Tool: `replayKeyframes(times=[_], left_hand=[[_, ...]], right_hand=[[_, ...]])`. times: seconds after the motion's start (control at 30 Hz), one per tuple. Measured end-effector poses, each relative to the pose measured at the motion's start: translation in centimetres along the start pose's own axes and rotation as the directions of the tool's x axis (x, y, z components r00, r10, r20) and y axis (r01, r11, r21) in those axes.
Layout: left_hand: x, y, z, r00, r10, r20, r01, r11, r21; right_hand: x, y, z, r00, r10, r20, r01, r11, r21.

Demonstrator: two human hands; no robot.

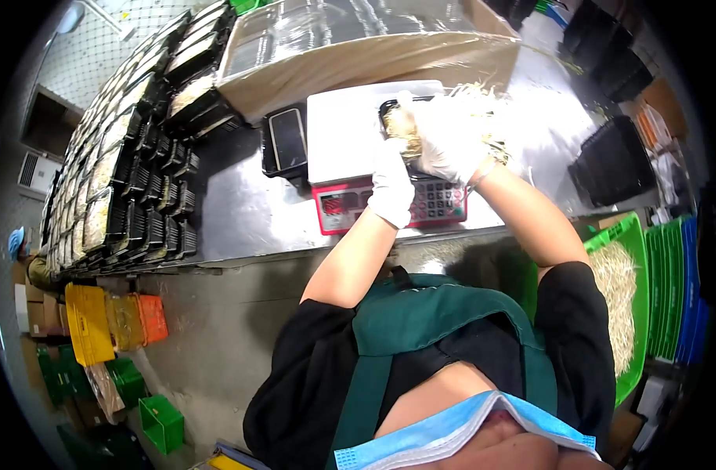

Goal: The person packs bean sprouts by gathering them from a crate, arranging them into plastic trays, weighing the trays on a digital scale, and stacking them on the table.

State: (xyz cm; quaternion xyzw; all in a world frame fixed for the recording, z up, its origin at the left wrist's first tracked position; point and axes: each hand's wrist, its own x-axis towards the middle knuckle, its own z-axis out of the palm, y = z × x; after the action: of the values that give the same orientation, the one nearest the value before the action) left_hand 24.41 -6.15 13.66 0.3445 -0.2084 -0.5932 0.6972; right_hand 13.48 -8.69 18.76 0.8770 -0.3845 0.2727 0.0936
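A black tray [386,108] with pale, thin strands, like sprouts or small mushrooms, sits on the right part of a white scale [344,129] with a red keypad panel. My left hand [391,186], in a white glove, is at the tray's near left edge; its fingers are partly hidden. Over the tray's right side lies my right hand [445,145], also gloved, its fingers bright and hard to make out against the strands. More loose strands [495,145] lie beside it on the metal table. A phone [287,139] rests in another black tray left of the scale.
Filled black trays [99,207] stand stacked at the left. A film-wrapped box [373,59] is behind the scale. Empty black trays [613,162] stand at the right. A green crate [638,313] of strands is beside my right arm. A person in a blue cap [16,241] is far left.
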Motion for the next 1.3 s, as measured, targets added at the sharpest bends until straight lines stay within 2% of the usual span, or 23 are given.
replayKeyframes(times=[0.13,0.17,0.2,0.27,0.33,0.37,0.4,0.47,0.53,0.57,0.6,0.67,0.7,0.87,0.93,0.97,1.0,1.03,1.1,1.13,1.2,1.27,1.3], left_hand=[[3.5,1.5,-4.4,0.986,0.144,-0.081,-0.113,0.947,0.300],[4.2,1.8,-5.4,0.984,0.161,-0.076,-0.126,0.932,0.339],[5.4,2.3,-6.4,0.982,0.188,-0.031,-0.097,0.637,0.765],[6.2,3.6,-6.6,0.983,0.183,0.012,-0.042,0.163,0.986],[6.6,4.2,-6.2,0.923,0.318,0.216,-0.319,0.320,0.892],[7.7,3.9,-5.6,0.675,0.579,0.458,-0.630,0.129,0.765],[8.0,3.5,-5.0,0.682,0.579,0.447,-0.621,0.135,0.772],[8.1,3.0,-3.7,0.691,0.301,0.657,-0.673,-0.065,0.737],[6.8,4.8,-2.1,0.757,0.147,0.637,-0.634,-0.072,0.770],[6.3,5.3,-1.8,0.793,-0.021,0.609,-0.608,-0.082,0.790],[6.1,5.1,-1.8,0.799,-0.021,0.601,-0.600,-0.086,0.795],[6.2,4.5,-1.6,0.786,-0.107,0.609,-0.618,-0.148,0.772],[7.4,2.2,-3.4,0.782,-0.095,0.616,-0.496,0.504,0.707],[7.3,3.0,-2.2,0.706,-0.366,0.607,-0.073,0.814,0.576],[6.6,3.5,-1.6,0.798,-0.406,0.446,0.397,0.910,0.117],[6.8,3.7,-1.6,0.781,-0.301,0.548,0.013,0.884,0.467],[6.9,4.0,-1.6,0.747,-0.190,0.638,-0.402,0.635,0.660],[6.6,4.2,-1.1,0.743,-0.134,0.656,-0.495,0.550,0.673],[6.8,2.8,-1.7,0.854,-0.077,0.514,-0.289,0.752,0.592],[7.0,3.0,-1.4,0.842,-0.095,0.531,-0.279,0.766,0.579],[6.8,4.3,-0.5,0.581,0.037,0.813,-0.810,-0.077,0.582],[6.3,5.0,0.3,0.664,-0.022,0.747,-0.739,-0.168,0.652],[6.0,5.1,0.5,0.678,-0.040,0.734,-0.733,-0.111,0.671]], right_hand=[[4.1,-1.8,3.3,0.994,0.009,0.111,-0.017,0.997,0.073],[4.8,-2.1,3.7,0.952,0.107,0.288,-0.132,0.989,0.068],[5.5,-2.0,4.1,0.871,0.195,0.451,-0.238,0.970,0.041],[5.0,-1.3,7.4,0.942,0.144,0.302,-0.148,0.989,-0.012],[5.9,-0.6,8.3,0.919,0.051,0.392,-0.108,0.987,0.123],[5.9,-0.3,7.9,0.916,0.049,0.399,-0.109,0.986,0.128],[5.9,0.7,7.2,0.867,0.005,0.498,-0.086,0.986,0.141],[7.4,1.9,3.2,0.734,-0.095,0.673,-0.035,0.984,0.176],[8.5,3.2,1.0,0.567,-0.193,0.801,0.011,0.974,0.227],[8.0,4.3,0.9,0.615,-0.065,0.786,0.051,0.998,0.043],[7.3,5.5,0.6,0.612,-0.075,0.787,0.054,0.997,0.053],[5.8,8.1,0.0,0.773,-0.205,0.601,0.136,0.978,0.159],[5.0,9.1,2.1,0.776,-0.199,0.599,0.112,0.977,0.180],[4.8,8.9,1.8,0.712,-0.094,0.696,0.108,0.994,0.024],[2.9,11.0,-0.5,0.908,-0.268,0.322,0.198,0.952,0.233],[1.9,13.0,-2.8,0.925,-0.234,0.299,0.172,0.960,0.219],[0.5,15.4,-5.3,0.961,-0.144,0.235,0.067,0.949,0.308],[-0.8,17.7,-7.7,0.984,-0.053,0.168,-0.020,0.913,0.407],[-5.2,22.6,-13.9,0.984,0.175,0.029,-0.176,0.983,0.048],[-8.6,25.4,-16.4,0.916,0.396,-0.062,-0.401,0.900,-0.169],[-19.4,32.4,-19.9,0.630,0.751,-0.196,-0.680,0.413,-0.606],[-26.5,34.0,-20.1,0.311,0.949,-0.059,-0.833,0.242,-0.499],[-28.8,34.6,-19.7,0.238,0.971,-0.024,-0.900,0.211,-0.382]])
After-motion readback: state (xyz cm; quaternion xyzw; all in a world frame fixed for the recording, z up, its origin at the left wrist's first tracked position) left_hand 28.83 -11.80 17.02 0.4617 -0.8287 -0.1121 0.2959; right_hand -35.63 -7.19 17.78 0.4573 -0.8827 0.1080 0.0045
